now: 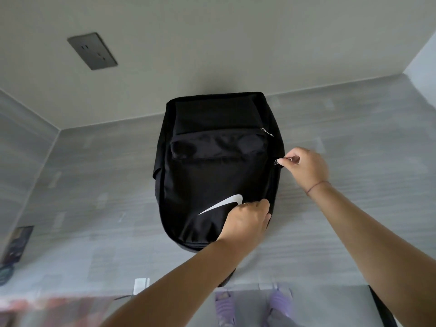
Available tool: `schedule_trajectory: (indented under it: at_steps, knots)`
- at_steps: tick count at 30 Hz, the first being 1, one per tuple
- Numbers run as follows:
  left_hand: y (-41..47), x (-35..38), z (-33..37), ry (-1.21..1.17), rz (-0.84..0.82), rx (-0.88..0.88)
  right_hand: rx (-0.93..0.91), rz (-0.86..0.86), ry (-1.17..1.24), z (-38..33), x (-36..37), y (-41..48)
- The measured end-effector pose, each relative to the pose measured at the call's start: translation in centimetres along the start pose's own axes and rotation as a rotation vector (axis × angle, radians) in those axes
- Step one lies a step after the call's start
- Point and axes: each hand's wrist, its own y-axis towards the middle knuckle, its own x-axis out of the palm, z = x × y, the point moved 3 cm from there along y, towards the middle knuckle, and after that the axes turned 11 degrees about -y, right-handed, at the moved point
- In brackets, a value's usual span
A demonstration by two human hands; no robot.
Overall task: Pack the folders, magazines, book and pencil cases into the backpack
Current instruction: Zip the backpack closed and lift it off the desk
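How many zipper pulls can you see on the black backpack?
2. One zipper pull lies loose by the top right corner of the front pocket. The other zipper pull is pinched by the right hand at the backpack right edge. More may be hidden.

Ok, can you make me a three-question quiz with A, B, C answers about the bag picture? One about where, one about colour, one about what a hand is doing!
1. Where does the backpack lie?
A. On the grey table
B. On a chair
C. Hung on the wall

2. What colour is the swoosh logo on it?
A. Red
B. White
C. Yellow

3. What is the right hand doing?
A. Resting flat on the table
B. Holding a book
C. Pinching the zipper pull

Answers: 1 A, the bag rests flat on the tabletop. 2 B, the logo shows white on black fabric. 3 C, its fingertips close on the metal pull at the bag's side while the left hand grips the fabric.
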Motion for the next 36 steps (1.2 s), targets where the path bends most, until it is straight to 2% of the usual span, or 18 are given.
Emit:
schedule_trajectory:
  at_steps: [2,4,5,7,8,10,12,13,15,19,23,27,32,36]
  knots:
    - [-0.4,-1.2,-0.8,-0.075,0.106,-0.004,0.057,-0.116,0.069,-0.2,0.6,0.4]
    - [-1.6,-3.1,-2.7,-0.041,0.365,-0.049,0.148,-0.199,0.178,-0.2,0.8,0.5]
    - [-2.5,-4.2,-4.4,-0.021,0.530,-0.155,0.231,-0.245,0.277,-0.1,1.0,0.1]
    - [-4.9,-6.1,-8.8,-0.140,0.791,-0.527,0.426,-0.378,0.456,0.1,1.8,-1.3]
    - [-6.1,-6.3,-11.1,-0.283,0.834,-0.760,0.496,-0.459,0.498,0.3,2.5,-2.1]
    - [-7.9,-5.8,-14.5,-0.689,0.750,-1.142,0.583,-0.612,0.589,0.5,4.0,-4.0]
    - [-8.7,-4.4,-15.2,-1.203,0.578,-1.272,0.624,-0.697,0.695,0.0,5.3,-5.8]
    - [-8.8,-3.9,-15.1,-1.360,0.491,-1.273,0.618,-0.690,0.707,-0.3,5.9,-6.3]
    - [-9.1,-3.4,-15.4,-1.406,0.422,-1.225,0.565,-0.582,0.666,-0.9,6.6,-6.7]
    - [-9.1,-4.3,-15.5,-1.403,0.498,-1.092,0.427,-0.376,0.534,-2.6,4.8,-6.5]
    - [-8.4,-9.2,-14.3,-1.398,0.595,-0.895,0.258,-0.317,0.427,-6.0,0.5,-5.4]
    - [-6.2,-18.1,-12.8,-1.424,0.736,-0.659,0.112,-0.318,0.530,-11.4,-4.2,-4.6]
    - [-1.5,-27.7,-10.1,-1.429,0.788,-0.504,0.168,-0.343,0.689,-17.0,-8.7,-4.9]
    - [2.4,-32.1,-7.4,-1.412,0.744,-0.488,0.270,-0.429,0.808,-19.3,-10.1,-7.2]
